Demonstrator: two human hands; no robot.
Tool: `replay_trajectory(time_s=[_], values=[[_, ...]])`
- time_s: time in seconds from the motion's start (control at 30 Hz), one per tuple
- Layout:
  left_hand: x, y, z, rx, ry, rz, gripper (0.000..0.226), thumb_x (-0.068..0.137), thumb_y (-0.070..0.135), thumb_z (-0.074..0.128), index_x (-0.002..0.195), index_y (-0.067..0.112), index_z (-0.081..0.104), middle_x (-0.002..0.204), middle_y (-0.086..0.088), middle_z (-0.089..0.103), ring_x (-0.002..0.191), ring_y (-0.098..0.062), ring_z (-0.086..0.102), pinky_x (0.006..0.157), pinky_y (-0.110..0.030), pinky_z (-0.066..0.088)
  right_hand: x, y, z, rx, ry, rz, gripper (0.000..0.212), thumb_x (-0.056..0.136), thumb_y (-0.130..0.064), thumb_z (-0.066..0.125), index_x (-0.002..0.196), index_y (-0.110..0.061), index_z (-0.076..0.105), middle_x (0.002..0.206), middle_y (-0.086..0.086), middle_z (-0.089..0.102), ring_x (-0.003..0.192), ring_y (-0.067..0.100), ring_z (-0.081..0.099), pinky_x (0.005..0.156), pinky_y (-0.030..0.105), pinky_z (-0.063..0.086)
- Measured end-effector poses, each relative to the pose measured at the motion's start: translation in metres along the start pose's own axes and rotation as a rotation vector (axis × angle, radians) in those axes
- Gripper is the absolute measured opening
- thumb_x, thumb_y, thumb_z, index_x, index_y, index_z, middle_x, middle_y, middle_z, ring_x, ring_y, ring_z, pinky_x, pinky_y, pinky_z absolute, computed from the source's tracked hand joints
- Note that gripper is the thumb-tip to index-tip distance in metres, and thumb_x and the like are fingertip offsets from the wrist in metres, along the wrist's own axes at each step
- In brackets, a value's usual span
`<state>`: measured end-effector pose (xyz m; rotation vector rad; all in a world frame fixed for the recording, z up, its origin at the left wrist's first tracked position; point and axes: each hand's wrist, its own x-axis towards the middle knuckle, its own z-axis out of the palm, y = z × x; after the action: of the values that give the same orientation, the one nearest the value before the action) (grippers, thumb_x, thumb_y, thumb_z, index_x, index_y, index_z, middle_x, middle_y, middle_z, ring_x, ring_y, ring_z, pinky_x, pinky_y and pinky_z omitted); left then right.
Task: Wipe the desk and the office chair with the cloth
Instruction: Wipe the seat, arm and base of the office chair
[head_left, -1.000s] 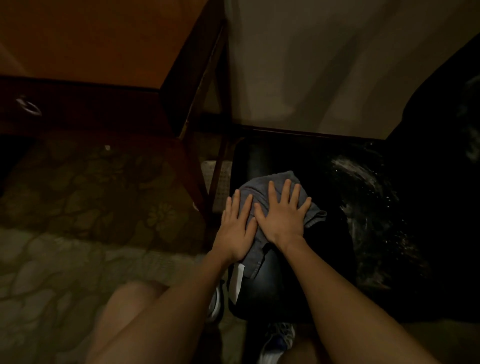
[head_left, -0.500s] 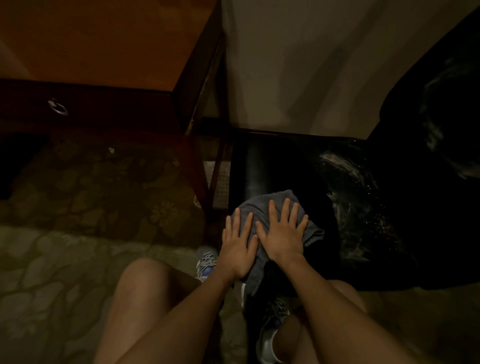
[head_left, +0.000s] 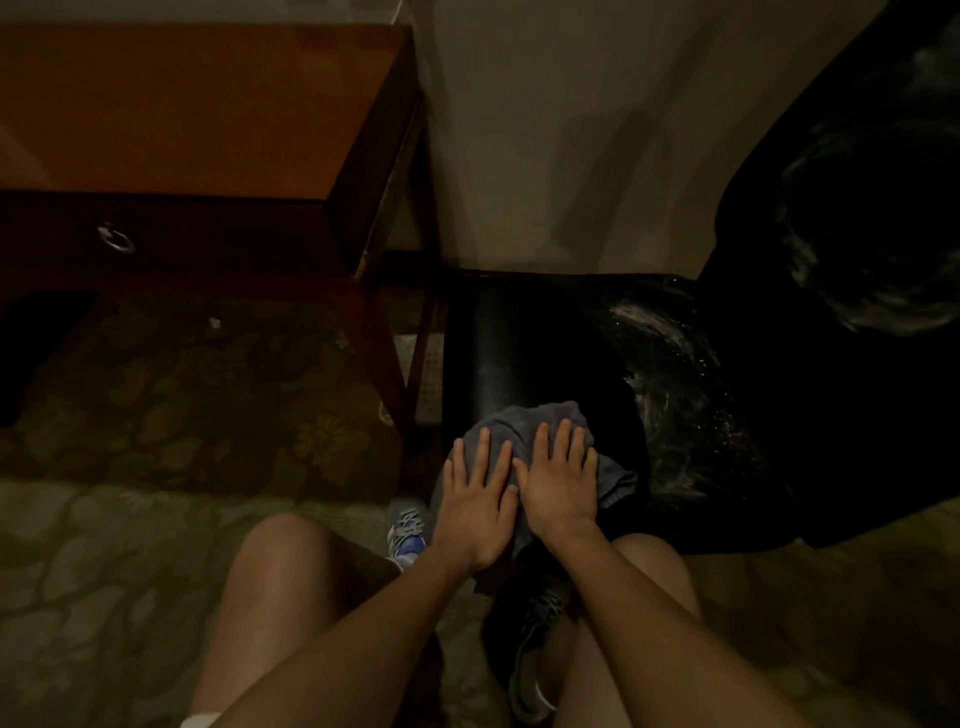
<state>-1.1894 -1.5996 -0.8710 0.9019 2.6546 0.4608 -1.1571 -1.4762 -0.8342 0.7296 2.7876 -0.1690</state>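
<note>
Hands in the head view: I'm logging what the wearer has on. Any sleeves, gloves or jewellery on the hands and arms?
The left hand and right hand are bare: no gloves, rings, watch or wristbands show. No sleeves show either; both arms are uncovered down to the picture's edge. The light is dim, so fine marks cannot be told.

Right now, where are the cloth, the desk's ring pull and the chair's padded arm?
cloth (head_left: 522, 418), head view, bare grey fold near its far edge.
ring pull (head_left: 118, 241), head view, the metal ring itself.
padded arm (head_left: 493, 353), head view, its black top surface.
</note>
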Motion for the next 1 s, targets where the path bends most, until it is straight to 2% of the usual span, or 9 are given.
replay_trajectory(time_s=[0.13,0.23,0.57,0.77,0.9,1.0], values=[[0.007,0.008,-0.003,0.105,-0.015,0.05,0.066,0.091,0.056,-0.007,0.152,0.034,-0.015,0.16,0.003,-0.029,0.143,-0.028,-0.037,0.119,-0.042,-0.019,-0.001,0.006,-0.006,-0.028,0.067,0.014,0.059,0.105,-0.045,0.033,0.153,-0.009,0.032,0.153,0.021,0.036,0.139,0.036,0.036,0.112,0.046,0.032],[0.019,0.017,-0.005,0.139,-0.048,0.104,0.07,0.091,0.057,-0.006,0.156,0.033,-0.011,0.162,0.003,-0.026,0.144,-0.028,-0.035,0.12,-0.045,-0.018,0.004,0.018,-0.01,-0.005,0.09,0.038,0.05,0.104,-0.041,0.038,0.142,-0.008,0.043,0.141,0.017,0.047,0.129,0.033,0.045,0.103,0.043,0.037],[0.061,0.061,-0.005,0.261,-0.098,0.268,0.079,0.086,0.056,-0.009,0.159,0.029,0.001,0.165,0.004,-0.017,0.147,-0.029,-0.029,0.118,-0.049,-0.021,0.017,0.061,-0.014,0.03,0.088,0.271,0.056,0.106,-0.04,0.035,0.148,-0.004,0.035,0.146,0.017,0.042,0.133,0.032,0.04,0.105,0.04,0.035],[0.089,0.09,0.005,0.3,-0.131,0.365,0.078,0.085,0.056,-0.008,0.158,0.032,0.0,0.164,0.005,-0.017,0.148,-0.03,-0.026,0.119,-0.051,-0.018,0.02,0.096,-0.008,0.056,0.117,0.373,0.062,0.107,-0.043,0.03,0.155,-0.004,0.025,0.158,0.02,0.028,0.143,0.032,0.03,0.113,0.04,0.029],[0.105,0.107,0.016,0.293,-0.101,0.419,0.069,0.093,0.054,0.001,0.158,0.033,0.001,0.16,0.007,-0.021,0.149,-0.031,-0.025,0.117,-0.049,-0.022,0.028,0.116,-0.004,0.122,0.184,0.441,0.063,0.105,-0.042,0.039,0.153,-0.001,0.031,0.158,0.023,0.03,0.145,0.033,0.031,0.114,0.043,0.031],[0.119,0.118,0.021,0.287,-0.096,0.441,0.066,0.096,0.053,0.003,0.158,0.033,0.0,0.162,0.006,-0.019,0.148,-0.03,-0.026,0.117,-0.048,-0.023,0.037,0.131,-0.001,0.14,0.153,0.445,0.063,0.108,-0.041,0.029,0.156,-0.004,0.018,0.164,0.021,0.015,0.151,0.032,0.016,0.12,0.043,0.019]])
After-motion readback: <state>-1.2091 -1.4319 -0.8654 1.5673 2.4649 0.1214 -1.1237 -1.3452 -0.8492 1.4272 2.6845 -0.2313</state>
